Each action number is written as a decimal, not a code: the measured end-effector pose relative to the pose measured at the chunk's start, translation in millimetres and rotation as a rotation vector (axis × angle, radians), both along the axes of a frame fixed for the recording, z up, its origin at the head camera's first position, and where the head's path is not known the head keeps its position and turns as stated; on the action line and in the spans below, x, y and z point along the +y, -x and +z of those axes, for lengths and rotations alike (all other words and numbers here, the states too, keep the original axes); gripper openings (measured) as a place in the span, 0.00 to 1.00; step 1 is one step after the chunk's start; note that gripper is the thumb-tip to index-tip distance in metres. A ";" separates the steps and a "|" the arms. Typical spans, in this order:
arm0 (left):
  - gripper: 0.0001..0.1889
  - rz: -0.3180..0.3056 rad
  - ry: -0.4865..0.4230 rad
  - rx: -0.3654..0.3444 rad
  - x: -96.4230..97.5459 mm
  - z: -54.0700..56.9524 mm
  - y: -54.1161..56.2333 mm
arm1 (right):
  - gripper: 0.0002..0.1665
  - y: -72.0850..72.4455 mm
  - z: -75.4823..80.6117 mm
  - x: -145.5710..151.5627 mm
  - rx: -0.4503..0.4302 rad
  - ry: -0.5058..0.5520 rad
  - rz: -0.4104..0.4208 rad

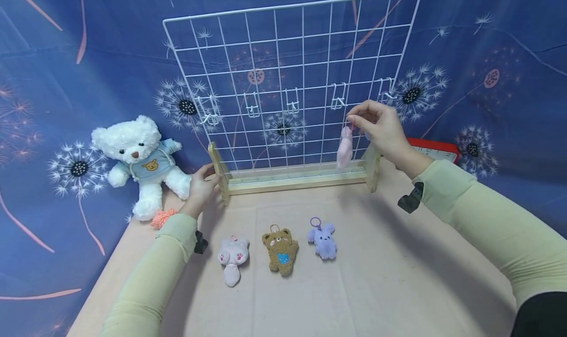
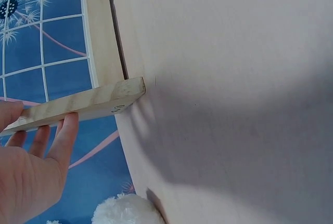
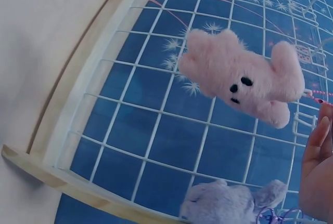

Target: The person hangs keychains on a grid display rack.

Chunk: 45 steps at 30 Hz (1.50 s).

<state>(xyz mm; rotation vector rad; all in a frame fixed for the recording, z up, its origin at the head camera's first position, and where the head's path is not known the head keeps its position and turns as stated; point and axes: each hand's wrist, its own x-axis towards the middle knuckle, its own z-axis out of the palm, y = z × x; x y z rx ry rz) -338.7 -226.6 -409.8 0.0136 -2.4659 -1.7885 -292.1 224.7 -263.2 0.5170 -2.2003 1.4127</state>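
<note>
My right hand point(image 1: 382, 127) pinches the cord of a pink plush keychain point(image 3: 239, 76), which hangs before the right part of a white wire grid point(image 1: 303, 61). In the right wrist view the plush shows a small black-eyed face and dangles from a pink chain at the fingertips. My left hand point(image 1: 204, 189) grips the left wooden end piece point(image 2: 83, 104) of the grid's stand, thumb on one side and fingers on the other. Several white hooks point(image 1: 338, 98) sit in a row across the grid. A greyish-purple plush point(image 3: 223, 203) shows low in the right wrist view.
On the table lie a pale plush with paw prints point(image 1: 233, 258), a brown bear plush point(image 1: 280, 251) and a purple plush point(image 1: 323, 240). A white teddy bear point(image 1: 143, 162) sits at left near a coral yarn bundle point(image 1: 163, 218). Behind my right wrist stands a red clock point(image 1: 436, 144).
</note>
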 end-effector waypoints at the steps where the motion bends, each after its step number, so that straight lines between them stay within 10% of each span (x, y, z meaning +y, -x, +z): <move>1: 0.30 0.001 0.000 -0.001 0.0 0.1 -0.2 | 0.09 0.5 1.6 -0.3 0.003 0.006 -0.003; 45: 0.28 0.012 0.024 0.040 -1.9 -1.9 2.8 | 0.12 35.1 27.1 -16.8 -0.054 -0.038 -0.136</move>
